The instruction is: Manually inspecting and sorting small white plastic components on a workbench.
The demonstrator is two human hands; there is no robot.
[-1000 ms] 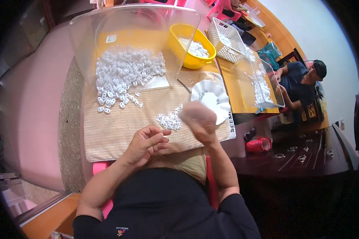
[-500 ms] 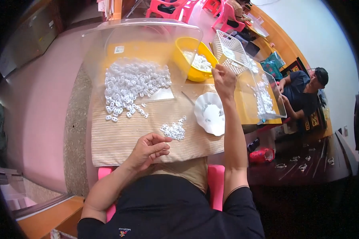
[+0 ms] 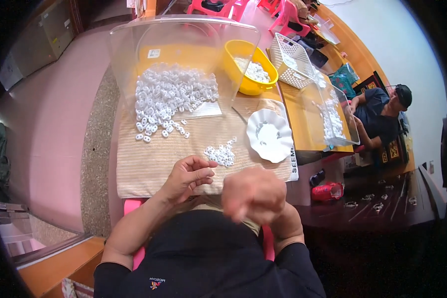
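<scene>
My left hand (image 3: 189,178) is held low over the near part of a striped cloth, fingers curled and thumb and forefinger brought together; whatever they pinch is too small to make out. Just beyond its fingertips lies a small heap of white oval pieces with two dark holes each (image 3: 220,154). My right hand (image 3: 255,195) is raised in front of my body, smeared by motion, so its fingers and any contents are unclear. Right of the heap stands a white wavy-rimmed dish (image 3: 256,145) with white bits inside.
A clear plastic bin (image 3: 184,21) lies open toward me, spilling a large pile of white pieces (image 3: 171,92) onto the cloth (image 3: 144,174). Behind are a yellow basin (image 3: 253,90) and a white perforated basket (image 3: 294,78). Another person (image 3: 380,114) sits at the right beside another clear bin (image 3: 351,133).
My right hand has come down and back from near the yellow basin to in front of my body. The left hand stays by the small heap. The view has shifted slightly.
</scene>
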